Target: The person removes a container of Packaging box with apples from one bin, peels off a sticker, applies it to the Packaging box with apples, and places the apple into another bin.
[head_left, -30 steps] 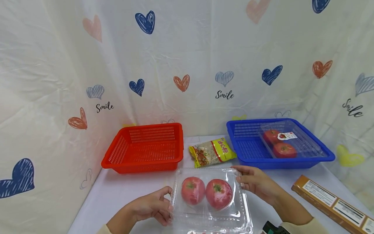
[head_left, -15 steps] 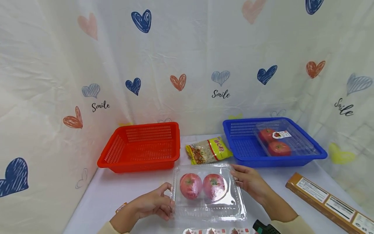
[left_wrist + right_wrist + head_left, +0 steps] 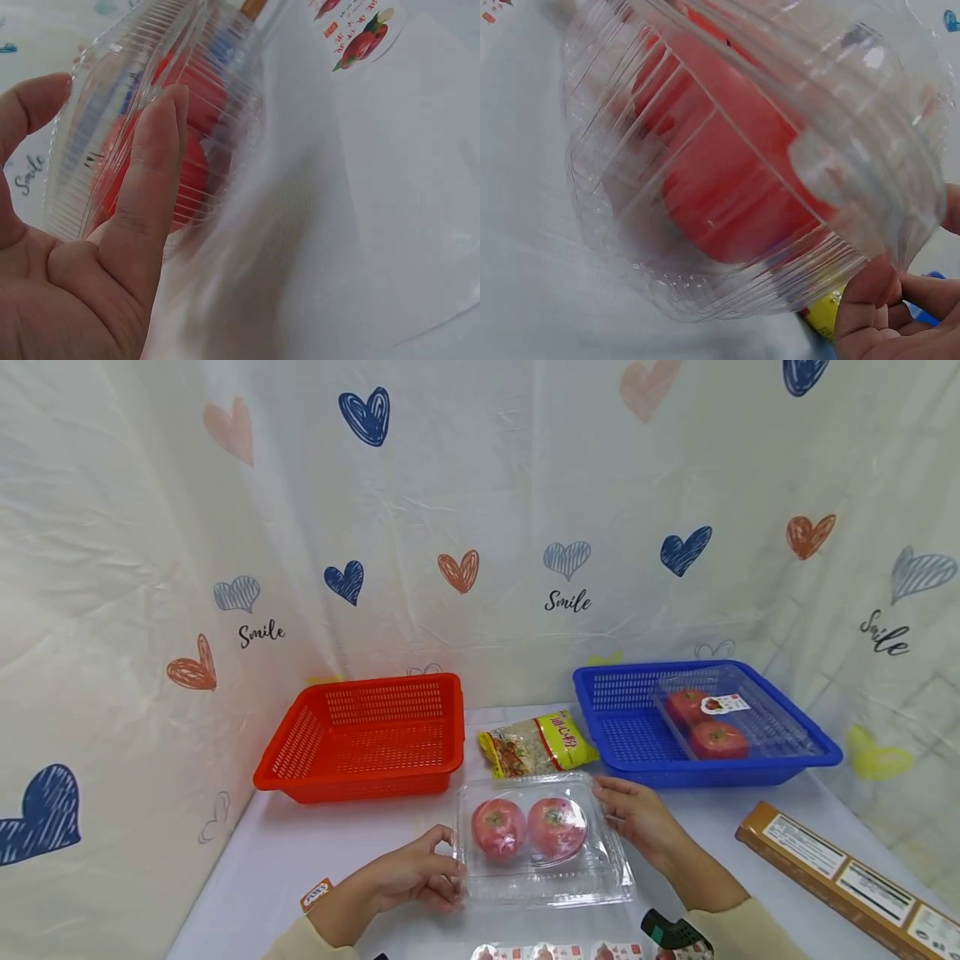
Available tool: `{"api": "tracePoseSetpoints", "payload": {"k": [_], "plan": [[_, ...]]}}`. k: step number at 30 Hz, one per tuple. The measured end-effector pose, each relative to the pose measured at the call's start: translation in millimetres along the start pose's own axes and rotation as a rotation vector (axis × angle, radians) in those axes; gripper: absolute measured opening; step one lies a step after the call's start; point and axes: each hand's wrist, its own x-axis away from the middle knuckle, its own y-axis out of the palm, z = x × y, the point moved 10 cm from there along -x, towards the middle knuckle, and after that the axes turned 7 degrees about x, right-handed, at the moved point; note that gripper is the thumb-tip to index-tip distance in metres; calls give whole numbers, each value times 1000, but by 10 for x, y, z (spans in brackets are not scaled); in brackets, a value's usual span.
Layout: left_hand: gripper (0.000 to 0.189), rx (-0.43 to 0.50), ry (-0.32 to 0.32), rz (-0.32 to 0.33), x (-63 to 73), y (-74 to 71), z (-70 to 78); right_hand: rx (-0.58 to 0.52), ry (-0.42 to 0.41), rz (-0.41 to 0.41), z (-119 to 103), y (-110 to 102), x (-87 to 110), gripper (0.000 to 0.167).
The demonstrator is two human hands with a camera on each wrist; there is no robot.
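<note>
A clear plastic clamshell box (image 3: 536, 887) with two red apples (image 3: 498, 829) inside is between my hands in the head view, its lid closed over them. My left hand (image 3: 420, 870) holds its left side. In the left wrist view the thumb stands along one edge of the box and the straighter fingers (image 3: 142, 161) lie against its ribbed wall. My right hand (image 3: 637, 818) pinches the far right corner. The right wrist view shows the thumb and fingers (image 3: 870, 300) at the rim, with the apples red behind the ribbed plastic.
A red basket (image 3: 360, 789) stands back left, a blue basket (image 3: 697, 775) with another apple box (image 3: 780, 727) back right. Between them lies a yellow food packet (image 3: 540, 745). A long brown box (image 3: 847, 881) is at right. Apple stickers (image 3: 555, 952) line the front; a small orange packet (image 3: 316, 894) lies left.
The box has moved away from me and looks smaller, both hands still on it. The stickers at the front and the orange packet by my left forearm have come into view.
</note>
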Motion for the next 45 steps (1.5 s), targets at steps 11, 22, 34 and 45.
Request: {"api": "tracePoseSetpoints", "payload": {"k": [11,22,34,45], "plan": [[46,-11,-11,40,-80,-31,25,19,59,63,132,-79,-99,61],[43,4,-4,49,-120,-29,40,-2,121,57,230,-51,-189,66],[46,29,3,35,-117,-6,17,-31,102,47,276,-37,-200,68],[43,3,17,65,-110,-25,51,2,85,43,282,-46,-217,69]]}}
